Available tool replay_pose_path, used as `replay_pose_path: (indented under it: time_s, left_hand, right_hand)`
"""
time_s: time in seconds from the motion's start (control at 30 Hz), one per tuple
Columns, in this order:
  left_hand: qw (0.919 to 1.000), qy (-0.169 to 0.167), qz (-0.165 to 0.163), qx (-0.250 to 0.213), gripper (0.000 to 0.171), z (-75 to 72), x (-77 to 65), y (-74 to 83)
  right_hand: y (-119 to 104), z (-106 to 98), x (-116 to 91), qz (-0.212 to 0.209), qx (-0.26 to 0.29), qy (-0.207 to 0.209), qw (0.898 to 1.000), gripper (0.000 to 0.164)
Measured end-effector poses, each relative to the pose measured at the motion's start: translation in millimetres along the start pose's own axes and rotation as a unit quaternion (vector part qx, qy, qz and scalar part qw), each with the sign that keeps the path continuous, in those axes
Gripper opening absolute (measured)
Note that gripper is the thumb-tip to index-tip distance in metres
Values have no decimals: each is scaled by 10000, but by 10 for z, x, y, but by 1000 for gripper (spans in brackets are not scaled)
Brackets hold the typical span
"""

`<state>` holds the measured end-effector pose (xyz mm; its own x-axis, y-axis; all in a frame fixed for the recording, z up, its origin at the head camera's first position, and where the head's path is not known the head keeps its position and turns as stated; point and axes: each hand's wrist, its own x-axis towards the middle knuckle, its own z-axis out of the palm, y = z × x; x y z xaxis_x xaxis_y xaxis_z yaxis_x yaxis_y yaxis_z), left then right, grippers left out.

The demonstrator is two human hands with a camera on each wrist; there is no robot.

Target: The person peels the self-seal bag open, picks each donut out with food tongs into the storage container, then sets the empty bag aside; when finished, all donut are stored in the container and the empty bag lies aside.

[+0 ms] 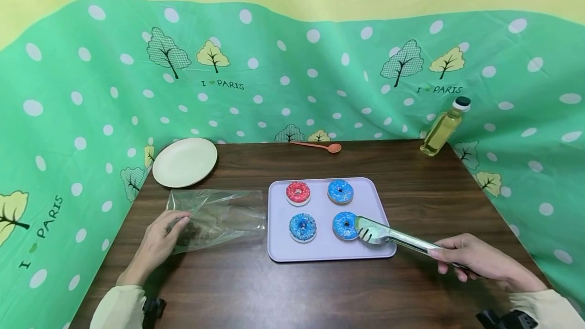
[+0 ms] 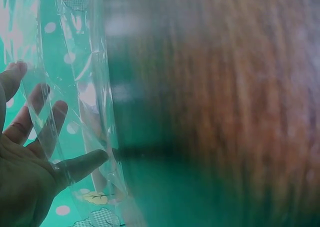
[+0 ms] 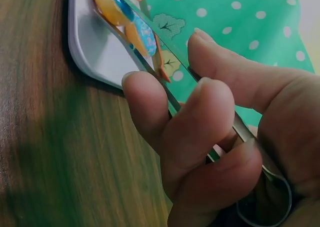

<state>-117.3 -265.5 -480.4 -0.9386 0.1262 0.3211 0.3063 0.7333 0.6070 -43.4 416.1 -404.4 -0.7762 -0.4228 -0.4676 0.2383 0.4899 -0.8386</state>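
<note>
My left hand [image 1: 160,235] is at the near end of a clear plastic bag [image 1: 228,217], left of the tray. In the left wrist view its fingers [image 2: 57,122] are spread apart, some seen through the film. My right hand [image 1: 477,260] grips metal tongs [image 1: 413,243], its fingers curled round their arms in the right wrist view. The head of the tongs reaches over the tray to the near right blue donut [image 1: 344,225], covering its right side. On the lilac tray [image 1: 320,254] also lie a red donut [image 1: 298,193] and two other blue ones [image 1: 302,227].
A white oval plate [image 1: 185,162] lies at the back left of the brown table [image 1: 237,296]. An orange spoon [image 1: 333,148] rests at the back edge. A bottle of yellow liquid [image 1: 441,128] stands back right. Green dotted cloth [image 1: 274,75] encloses the table.
</note>
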Motion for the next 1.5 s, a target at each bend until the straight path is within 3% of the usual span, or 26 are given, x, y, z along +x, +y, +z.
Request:
replay_pose_path:
  time_s: [0.33,0.5,0.67,0.77,0.97,1.17,1.23,1.33,1.43,1.5]
  left_hand:
    - [10000,-27,-9,-41,18,1,-3,-7]
    - [10000,-16,-19,-15,18,5,-15,-11]
    - [10000,25,9,-1,18,7,-12,-15]
    - [10000,26,21,0,18,4,-2,-14]
    - [10000,-45,37,5,19,9,15,-4]
    - [9999,-25,97,-18,18,23,22,-4]
    - [9999,-37,100,-33,18,30,25,-3]
    - [9999,-60,97,-27,18,38,26,-2]
    - [9999,-60,126,-28,18,39,31,2]
    - [9999,-61,152,-38,17,36,37,4]
  right_hand:
    - [40,-51,5,239,-121,105,9996,34]
    - [47,-102,-42,84,1,-2,10000,32]
    - [78,-159,-96,79,260,-7,9996,34]
    - [129,-157,-94,275,735,73,9969,44]
    - [300,-39,-56,73,2042,383,9782,54]
    - [365,81,51,-320,2314,688,9699,64]
    - [388,101,88,-563,2599,659,9617,65]
    - [437,121,138,-957,3217,423,9411,67]
    - [472,127,177,-1098,3698,267,9222,66]
    - [469,130,193,-934,3657,487,9248,63]
